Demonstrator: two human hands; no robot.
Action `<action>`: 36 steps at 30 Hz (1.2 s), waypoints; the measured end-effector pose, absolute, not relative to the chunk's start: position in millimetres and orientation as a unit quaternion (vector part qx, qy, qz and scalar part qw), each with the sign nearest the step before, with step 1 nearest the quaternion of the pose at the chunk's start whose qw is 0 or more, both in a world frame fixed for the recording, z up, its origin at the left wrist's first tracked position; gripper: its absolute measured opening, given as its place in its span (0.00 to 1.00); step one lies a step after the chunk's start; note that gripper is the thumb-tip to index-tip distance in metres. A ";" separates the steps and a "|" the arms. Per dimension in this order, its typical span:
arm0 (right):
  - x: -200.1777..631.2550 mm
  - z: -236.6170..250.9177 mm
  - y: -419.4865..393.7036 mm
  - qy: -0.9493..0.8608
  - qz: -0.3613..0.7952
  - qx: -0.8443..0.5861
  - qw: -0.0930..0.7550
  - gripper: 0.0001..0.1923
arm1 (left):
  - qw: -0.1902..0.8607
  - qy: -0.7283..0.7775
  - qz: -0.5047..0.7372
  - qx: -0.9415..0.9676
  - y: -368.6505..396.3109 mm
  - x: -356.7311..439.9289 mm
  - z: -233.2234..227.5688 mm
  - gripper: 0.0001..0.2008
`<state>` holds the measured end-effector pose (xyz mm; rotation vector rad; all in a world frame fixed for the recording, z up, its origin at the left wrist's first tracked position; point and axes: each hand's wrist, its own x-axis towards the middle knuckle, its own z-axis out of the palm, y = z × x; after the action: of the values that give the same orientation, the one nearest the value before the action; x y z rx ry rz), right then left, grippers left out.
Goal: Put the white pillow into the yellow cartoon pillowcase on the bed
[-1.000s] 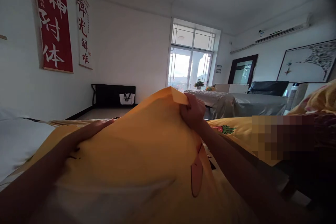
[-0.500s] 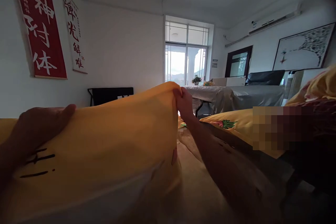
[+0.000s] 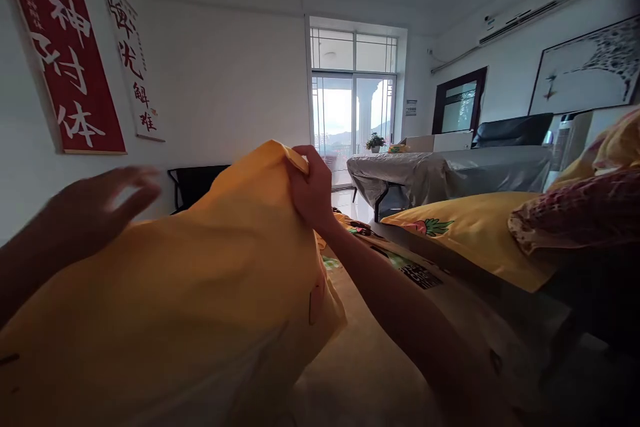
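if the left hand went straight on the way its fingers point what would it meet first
Probably the raised part of the yellow cloth, pinched up by the right hand, though depth is unclear and the left hand is blurred.

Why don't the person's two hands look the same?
The left hand is open, thumb and fingers apart, while the right hand is closed on the yellow cloth. The left hand's fingers look blurry; the right hand's look sharper. Both hands are bare.
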<state>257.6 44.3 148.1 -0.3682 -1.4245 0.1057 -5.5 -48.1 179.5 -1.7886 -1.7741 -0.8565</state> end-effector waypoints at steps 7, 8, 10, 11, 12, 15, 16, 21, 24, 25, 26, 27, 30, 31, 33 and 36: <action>257.0 154.7 31.3 -0.616 0.064 -0.155 0.770 0.06 | 0.035 -0.480 -0.332 -0.811 -24.6 132.9 212.5 0.16; 260.3 153.5 31.7 -0.611 0.076 -0.158 0.772 0.07 | 0.018 -0.480 -0.347 -0.806 -20.6 140.4 211.8 0.16; 270.0 146.1 33.9 -0.614 0.125 -0.166 0.762 0.10 | -0.013 -0.473 -0.380 -0.794 -14.3 147.5 209.2 0.17; 276.4 139.4 35.5 -0.625 0.164 -0.168 0.744 0.11 | -0.026 -0.471 -0.390 -0.791 -12.3 148.7 208.0 0.17; 283.7 130.4 37.6 -0.643 0.215 -0.166 0.716 0.13 | -0.034 -0.470 -0.397 -0.788 -11.1 149.2 207.1 0.18; 308.0 94.4 45.7 -0.706 0.392 -0.142 0.572 0.20 | -0.055 -0.468 -0.398 -0.787 -10.4 150.6 206.5 0.18; 315.7 81.8 49.0 -0.721 0.442 -0.132 0.517 0.21 | -0.065 -0.466 -0.394 -0.790 -10.3 151.6 206.6 0.17; 339.8 45.9 62.7 -0.730 0.533 -0.128 0.409 0.21 | -0.083 -0.472 -0.374 -0.794 -4.1 159.8 203.2 0.18; 347.4 41.5 62.9 -0.715 0.481 -0.171 0.478 0.18 | -0.057 -0.481 -0.381 -0.787 0.4 162.5 202.3 0.18; 349.7 38.9 61.5 -0.716 0.458 -0.183 0.495 0.17 | -0.045 -0.486 -0.388 -0.782 1.4 162.4 202.9 0.18; 351.6 34.9 59.5 -0.725 0.435 -0.193 0.498 0.17 | -0.034 -0.491 -0.395 -0.775 2.2 161.8 203.9 0.18; 352.9 29.3 57.3 -0.742 0.417 -0.203 0.484 0.19 | -0.025 -0.496 -0.402 -0.769 3.0 160.8 205.1 0.18; 350.4 5.6 50.6 -0.780 0.386 -0.254 0.422 0.19 | -0.027 -0.499 -0.408 -0.764 5.7 157.0 207.9 0.18; 347.7 -2.9 48.8 -0.777 0.386 -0.272 0.416 0.16 | -0.033 -0.499 -0.407 -0.764 6.6 155.9 208.3 0.18; 341.7 -18.3 46.5 -0.756 0.395 -0.299 0.428 0.07 | -0.041 -0.502 -0.402 -0.764 8.1 154.3 208.2 0.19; 338.3 -35.2 44.8 -0.734 0.369 -0.331 0.464 0.07 | -0.038 -0.512 -0.395 -0.762 7.4 153.5 207.8 0.19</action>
<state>338.3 44.8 -35.2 -0.8136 -1.8031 0.9064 153.5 7.4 207.8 -2.4524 -1.6480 -1.2724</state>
